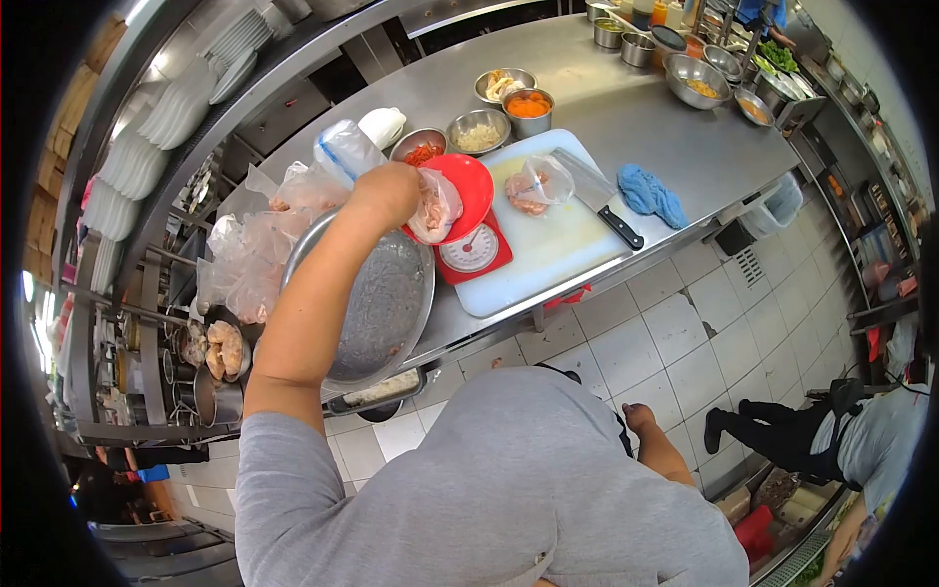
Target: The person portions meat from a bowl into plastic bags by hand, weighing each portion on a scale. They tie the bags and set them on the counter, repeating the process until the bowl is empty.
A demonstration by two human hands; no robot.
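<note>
My left hand [391, 194] is closed on the top of a clear plastic bag of raw meat [436, 207], which rests on the red pan [473, 186] of a kitchen scale [469, 248]. Its fingertips are partly hidden. My right hand [638, 418] hangs low by my side over the floor, fingers curled, with nothing visible in it. To the right of the scale, a second bag of meat [533, 188] lies on the white cutting board [528, 264], beside a black-handled knife [618, 227]. Below my left forearm sits a large metal bowl [386, 303], wet inside.
Filled plastic bags [259, 245] heap up left of the bowl. Behind the scale stand bowls of chopped red pieces [423, 147], pale pieces [478, 131] and orange pieces [528, 106]. A blue cloth [650, 194] lies near the counter edge. Another person [861, 440] stands at right.
</note>
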